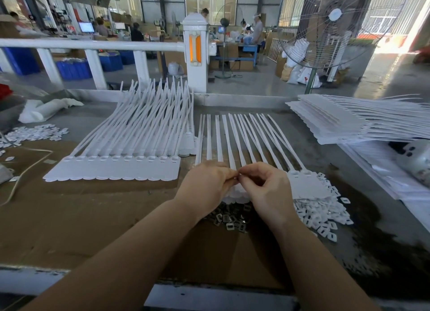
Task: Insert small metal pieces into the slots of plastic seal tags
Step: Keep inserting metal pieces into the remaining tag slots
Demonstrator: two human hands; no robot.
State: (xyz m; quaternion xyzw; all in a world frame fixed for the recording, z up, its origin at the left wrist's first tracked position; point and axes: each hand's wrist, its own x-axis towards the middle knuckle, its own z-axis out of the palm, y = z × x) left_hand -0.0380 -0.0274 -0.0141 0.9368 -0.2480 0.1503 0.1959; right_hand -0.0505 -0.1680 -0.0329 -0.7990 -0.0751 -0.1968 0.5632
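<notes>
Both hands meet over the row of white tags [302, 185] on the tabletop [104, 217]. The left hand [207, 182] and right hand [265, 185] pinch something tiny between their fingertips, probably a metal piece, though it is mostly hidden. More metal pieces [230, 220] lie just below. They look small, hard and slippery, so hold one by its edges.

- The seal tags [235, 138] are white plastic, smooth and matt.
- The small pieces [229, 220] in the heap look like grey metal with a dull sheen.
- The sheet [93, 217] under them is brown cardboard, matt and scuffed.
- The table [325, 152] is grey, worn and rough-looking.
</notes>
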